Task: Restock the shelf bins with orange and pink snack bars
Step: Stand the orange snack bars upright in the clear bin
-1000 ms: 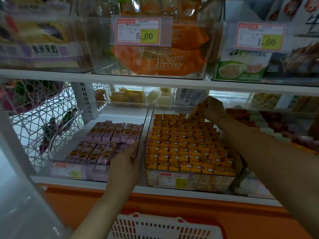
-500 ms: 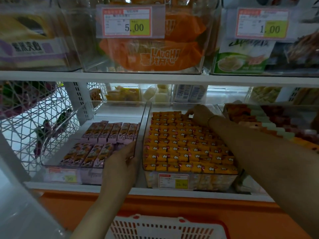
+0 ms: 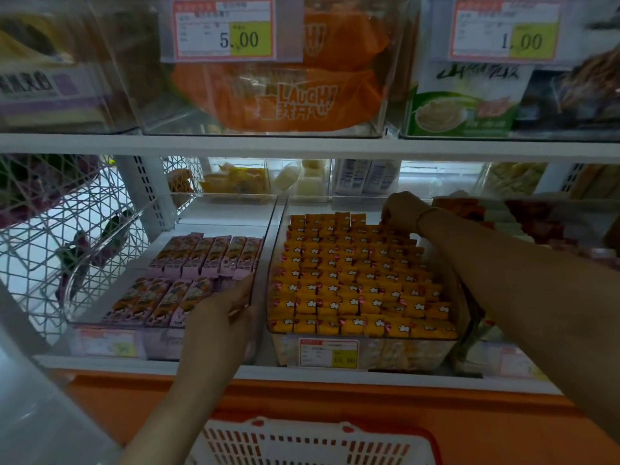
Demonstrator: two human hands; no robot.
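Orange bars (image 3: 349,283) filled the right-hand clear bin (image 3: 402,354) nearly to its rim, standing on end in tight rows. A second before, the right hand (image 3: 401,211) was raised over the bin's back right corner with an orange bar in its fingers. It had since come down, and the hand was now low on the back row with its fingers curled into the bars. Their tips were hidden, so whether they still pinched the bar or had let it go could not be told. That bar appeared to be seated, or all but seated, in the last row.

The left hand (image 3: 221,317) had not moved. It rested against the right wall of the left-hand clear bin (image 3: 157,344) near the front corner, fingers fairly straight, holding nothing. The pink bars (image 3: 208,256) there lay in only two rows, with bare floor behind them (this bin probably needs the most filling).

Room was tight over the orange bin. The upper shelf (image 3: 302,144) hung close above the back rows, and a neighbouring bin (image 3: 469,213) of reddish packs sat just beside the right wrist. The front stood open, with a red-and-white basket (image 3: 302,441) below the shelf edge.
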